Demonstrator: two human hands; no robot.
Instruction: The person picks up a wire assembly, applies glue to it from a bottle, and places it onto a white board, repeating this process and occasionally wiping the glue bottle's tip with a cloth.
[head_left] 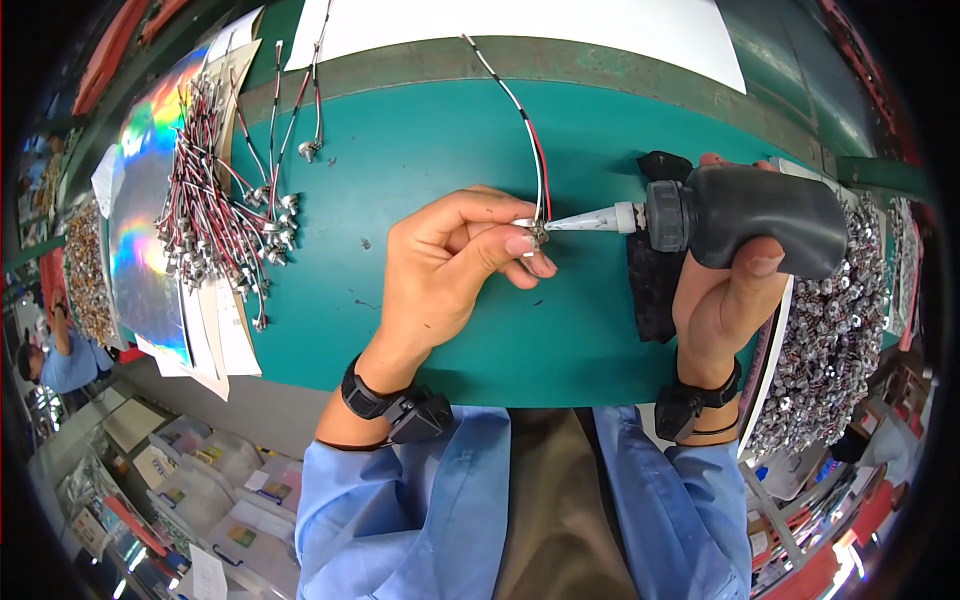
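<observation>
My left hand (447, 262) pinches a small wired metal part (540, 234), which looks like a potentiometer, between thumb and fingers. Its red, white and black wires (520, 112) run up and away, ending at a small plug. In my right hand (728, 297) lies a black squeeze bottle (765, 218), tipped on its side. The bottle's pale tapered nozzle (590, 220) points left, with its tip at the metal part. Whether anything flows out is too small to tell. Fingers of my left hand cover much of the part.
A heap of similar wired parts (215, 205) lies at left on papers and a shiny rainbow sheet (150, 285). One lone wired part (308, 150) rests on the green mat (390, 130). Many metal parts (825, 345) are piled at right. A black cloth (650, 290) lies beside my right hand.
</observation>
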